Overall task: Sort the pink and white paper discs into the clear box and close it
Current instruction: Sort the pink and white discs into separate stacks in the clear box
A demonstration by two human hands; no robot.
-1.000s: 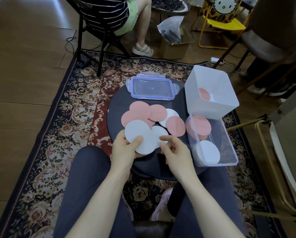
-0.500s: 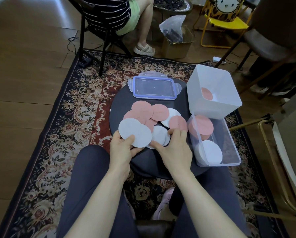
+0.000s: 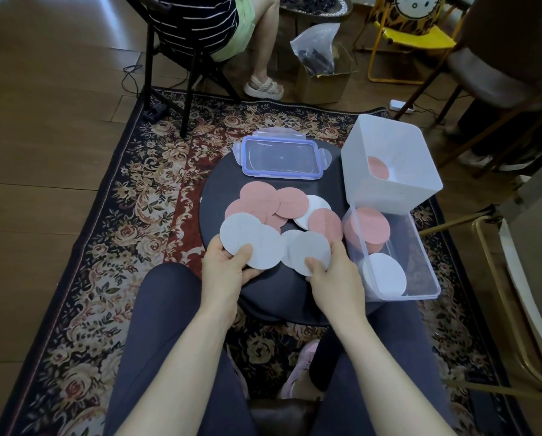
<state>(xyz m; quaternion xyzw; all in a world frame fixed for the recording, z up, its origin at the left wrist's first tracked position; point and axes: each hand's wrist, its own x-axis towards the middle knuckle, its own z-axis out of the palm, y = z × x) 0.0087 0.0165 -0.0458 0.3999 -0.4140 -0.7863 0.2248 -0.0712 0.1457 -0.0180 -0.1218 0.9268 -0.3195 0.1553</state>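
Pink discs [image 3: 274, 202] and a white disc [image 3: 315, 204] lie spread on a round dark table [image 3: 225, 196]. My left hand [image 3: 225, 270] grips two overlapping white discs [image 3: 250, 240] at the table's near left. My right hand [image 3: 335, 278] pinches a white disc [image 3: 309, 251] lifted off another white one beneath it. The clear box [image 3: 420, 278] stands at the right edge with pink discs [image 3: 368, 229] at its far end and white discs [image 3: 384, 275] at its near end. Its blue-rimmed lid [image 3: 282, 157] lies at the back of the table.
A white tub [image 3: 389, 158] holding one pink disc stands behind the clear box. A person sits on a black chair [image 3: 169, 73] beyond the patterned rug [image 3: 112, 215]. A cardboard box [image 3: 323, 80] and yellow chair are further back; a gold-framed chair [image 3: 499, 278] stands at my right.
My right hand has closed on a white disc and raised it toward me. My left hand has kept its white discs and shifted them slightly left.
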